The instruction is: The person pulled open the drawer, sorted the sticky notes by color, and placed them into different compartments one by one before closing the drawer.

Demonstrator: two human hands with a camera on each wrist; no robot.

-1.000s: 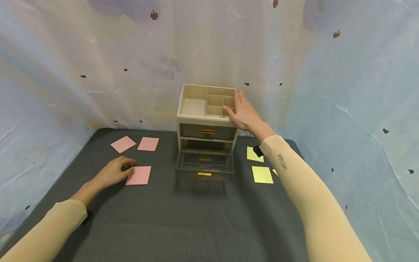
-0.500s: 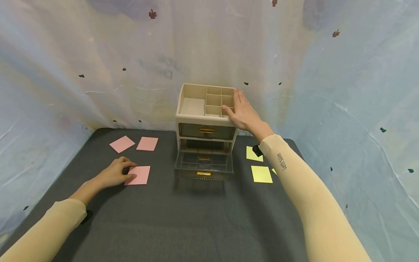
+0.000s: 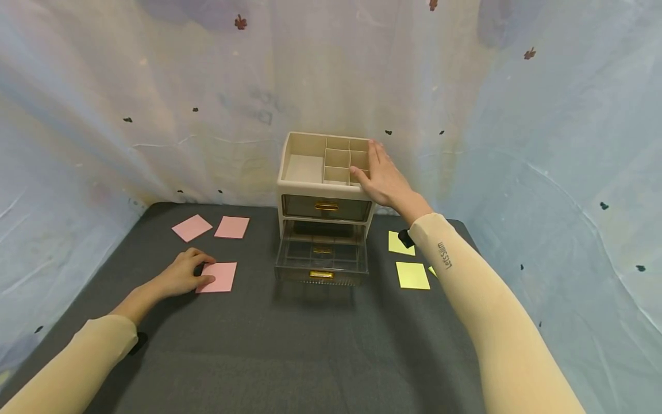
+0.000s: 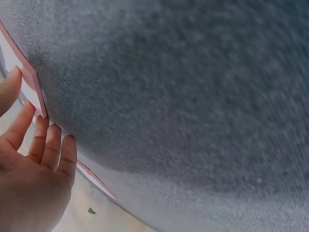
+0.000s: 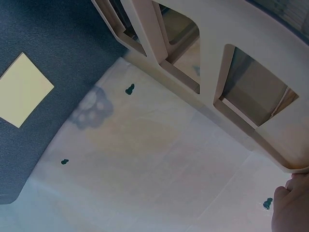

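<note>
My left hand (image 3: 181, 275) is at the left side of a pink sticky-note pad (image 3: 223, 277) lying on the dark cloth. Its thumb is over the pad and its index finger touches the far edge, with a gap between them. In the left wrist view, the fingers of that hand (image 4: 36, 174) are fairly straight beside the pad (image 4: 32, 92). My right hand (image 3: 387, 179) rests on the upper right rim of a cream desk organizer (image 3: 320, 187), thumb over the small compartments. A grey see-through drawer (image 3: 297, 275) is pulled out below the shut top drawer (image 3: 305, 207).
Two more pink pads, one tilted (image 3: 192, 228) and one straighter (image 3: 231, 227), lie behind the left hand. Yellow pads (image 3: 412, 276) lie right of the organizer, partly hidden by the right sleeve (image 3: 465, 287). A patterned curtain (image 3: 331, 69) hangs behind the table.
My left thumb and index finger have moved slightly right onto the pink pad and spread apart. The right hand stays on the organizer, and the drawer has not moved.
</note>
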